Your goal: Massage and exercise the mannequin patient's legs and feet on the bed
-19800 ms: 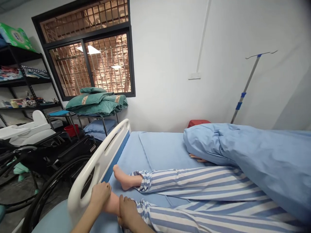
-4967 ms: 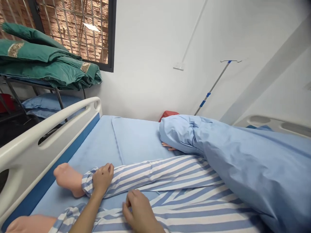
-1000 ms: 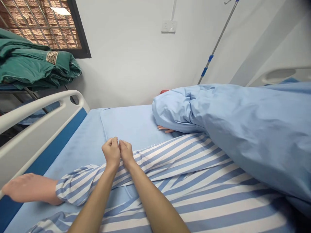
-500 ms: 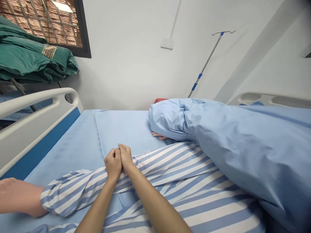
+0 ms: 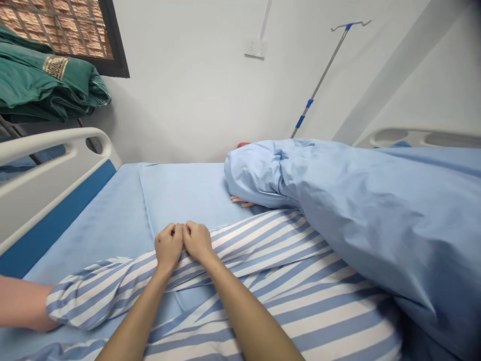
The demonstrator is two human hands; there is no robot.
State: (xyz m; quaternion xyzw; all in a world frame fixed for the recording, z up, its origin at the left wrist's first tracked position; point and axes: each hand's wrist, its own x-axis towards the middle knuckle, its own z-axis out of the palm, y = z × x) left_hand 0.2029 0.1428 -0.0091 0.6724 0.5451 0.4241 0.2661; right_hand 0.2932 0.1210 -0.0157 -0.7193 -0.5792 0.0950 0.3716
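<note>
My left hand (image 5: 169, 245) is curled into a fist on top of a leg in blue-and-white striped trousers (image 5: 124, 281). Right beside it, my right hand (image 5: 197, 240) is also a fist, the two touching at the thumb side. Nothing shows in either fist. The leg belongs to a figure lying on the bed, and its bare ankle (image 5: 26, 303) sticks out of the trouser cuff at the left. A second striped leg (image 5: 323, 301) lies nearer to me, under my forearms. The fingers (image 5: 242, 202) of a hand show from beneath a folded blue quilt (image 5: 356, 200).
A light blue sheet (image 5: 180, 185) covers the bed, with a white and blue end board (image 5: 48, 175) at the left. Green folded fabric (image 5: 52, 82) lies beyond it under a barred window (image 5: 63, 25). Behind the quilt stands a drip pole (image 5: 319, 85) near a wall socket (image 5: 255, 48).
My fists have gone from pressed against each other, knuckles tilted, to lying flatter side by side, slightly wider apart. The view has shifted a little, and the leg stays in place.
</note>
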